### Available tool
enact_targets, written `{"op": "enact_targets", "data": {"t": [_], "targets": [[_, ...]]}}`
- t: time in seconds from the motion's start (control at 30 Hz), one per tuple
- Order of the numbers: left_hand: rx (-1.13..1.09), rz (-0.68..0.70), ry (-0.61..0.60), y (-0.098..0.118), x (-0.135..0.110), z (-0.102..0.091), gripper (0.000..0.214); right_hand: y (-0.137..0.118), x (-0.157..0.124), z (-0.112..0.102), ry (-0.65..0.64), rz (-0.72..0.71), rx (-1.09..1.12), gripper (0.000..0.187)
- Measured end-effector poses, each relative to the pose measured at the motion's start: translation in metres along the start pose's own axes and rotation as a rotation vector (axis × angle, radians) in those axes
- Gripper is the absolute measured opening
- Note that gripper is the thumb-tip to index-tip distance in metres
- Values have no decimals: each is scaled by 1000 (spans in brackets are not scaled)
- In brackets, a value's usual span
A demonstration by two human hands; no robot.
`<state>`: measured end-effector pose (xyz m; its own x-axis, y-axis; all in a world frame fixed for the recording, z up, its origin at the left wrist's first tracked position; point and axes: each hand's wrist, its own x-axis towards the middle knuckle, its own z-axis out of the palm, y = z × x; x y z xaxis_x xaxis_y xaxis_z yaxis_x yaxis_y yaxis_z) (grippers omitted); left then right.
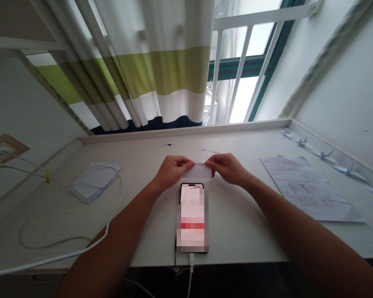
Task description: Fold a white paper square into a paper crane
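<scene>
Just past the top edge of the phone [192, 219], a small white slip of paper [198, 170] sits low over the desk [236, 215], a flat, plain rectangle stretched wide between two hands. It looks blank and crisp, long side running left to right. Left hand [171, 170] has its fingers curled shut on the slip's left end, thumb on top at the corner; right hand [228, 167] pinches the right end the same way, fingertips closed tight on the edge. So the paper bridges the gap between the hands, touching both. Whether it rests on the desk or hovers just above, I cannot tell. Off to the left lies a stack of white sheets [95, 182] with a white cable [65, 248] looping past it; to the right, a printed sheet [311, 188] and small folded paper cranes [323, 155] along the wall.
</scene>
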<state>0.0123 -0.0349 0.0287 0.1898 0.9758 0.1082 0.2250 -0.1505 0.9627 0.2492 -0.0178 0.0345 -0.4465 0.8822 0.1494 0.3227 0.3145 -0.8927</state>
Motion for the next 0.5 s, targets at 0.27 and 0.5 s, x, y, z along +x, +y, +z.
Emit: {"op": "enact_targets", "data": {"t": [0.27, 0.5], "targets": [[-83, -20, -48, 4, 0, 3, 33, 4, 2, 4, 33, -13, 66, 36], [-144, -122, -90, 5, -3, 9, 41, 5, 1, 8, -6, -14, 145, 33]]}}
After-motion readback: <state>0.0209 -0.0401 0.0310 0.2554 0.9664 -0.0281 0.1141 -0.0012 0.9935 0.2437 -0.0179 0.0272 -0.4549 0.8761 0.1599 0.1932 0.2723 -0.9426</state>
